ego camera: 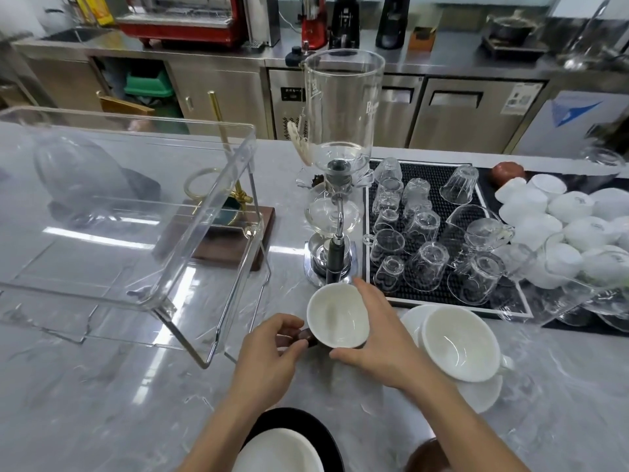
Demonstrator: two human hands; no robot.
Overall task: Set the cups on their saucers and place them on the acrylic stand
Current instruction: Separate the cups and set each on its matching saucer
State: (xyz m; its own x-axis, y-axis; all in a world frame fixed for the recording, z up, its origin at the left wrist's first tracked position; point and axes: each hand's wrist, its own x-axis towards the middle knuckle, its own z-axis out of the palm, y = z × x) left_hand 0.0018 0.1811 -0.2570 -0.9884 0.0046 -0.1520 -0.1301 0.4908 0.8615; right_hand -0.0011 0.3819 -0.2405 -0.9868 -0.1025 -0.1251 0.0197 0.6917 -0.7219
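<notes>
A small white cup with a dark brown outside and handle is held over the marble counter. My left hand pinches its brown handle. My right hand wraps the cup's right side, thumb under the rim. To the right, a larger white cup rests on stacked white saucers. A white saucer lies on a black saucer at the bottom edge. The clear acrylic stand sits at left, its top shelf bare.
A glass siphon coffee maker stands just behind the held cup. A black mat with several upturned glasses lies at right, with white bowls beyond it. A wooden base with a brass fixture sits behind the stand.
</notes>
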